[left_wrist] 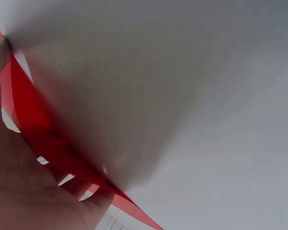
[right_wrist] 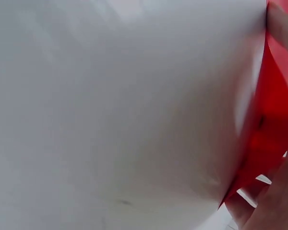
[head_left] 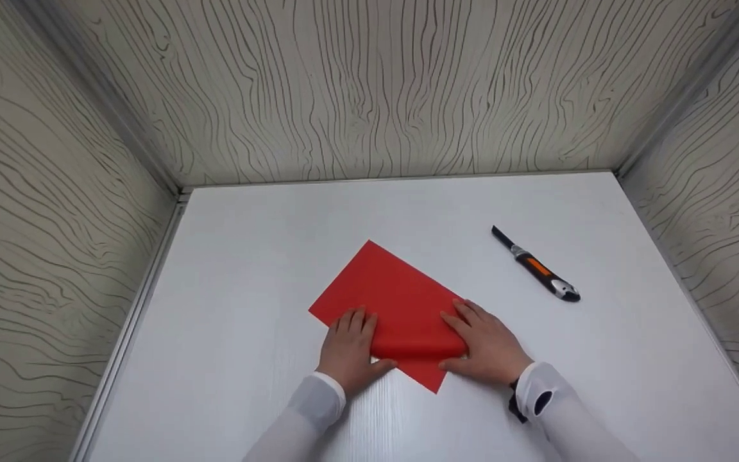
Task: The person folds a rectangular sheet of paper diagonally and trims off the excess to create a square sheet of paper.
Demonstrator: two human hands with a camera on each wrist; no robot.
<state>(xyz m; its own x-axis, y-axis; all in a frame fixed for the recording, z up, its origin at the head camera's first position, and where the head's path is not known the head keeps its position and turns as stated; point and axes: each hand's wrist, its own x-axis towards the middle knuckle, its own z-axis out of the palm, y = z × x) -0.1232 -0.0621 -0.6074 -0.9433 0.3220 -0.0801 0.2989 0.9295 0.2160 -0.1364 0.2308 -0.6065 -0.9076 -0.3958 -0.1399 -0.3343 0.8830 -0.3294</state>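
Observation:
A sheet of red paper [head_left: 392,282] lies slantwise on the white table, one corner pointing away and another toward the person. Its near part bulges up in a rounded, uncreased bend between the two hands. On the left side of this bend, the left hand [head_left: 346,353] holds the paper, fingers over the top and thumb at the near edge. Opposite it, the right hand [head_left: 492,346] grips the right side the same way. The left wrist view shows the raised paper [left_wrist: 38,115] between thumb and fingers; likewise the paper [right_wrist: 276,115] in the right wrist view.
A utility knife [head_left: 541,271] with a black and orange handle lies right of the paper, its dark blade out and pointing away to the left. Wood-grain patterned panels [head_left: 369,90] wall the white table [head_left: 247,256] at the back and both sides.

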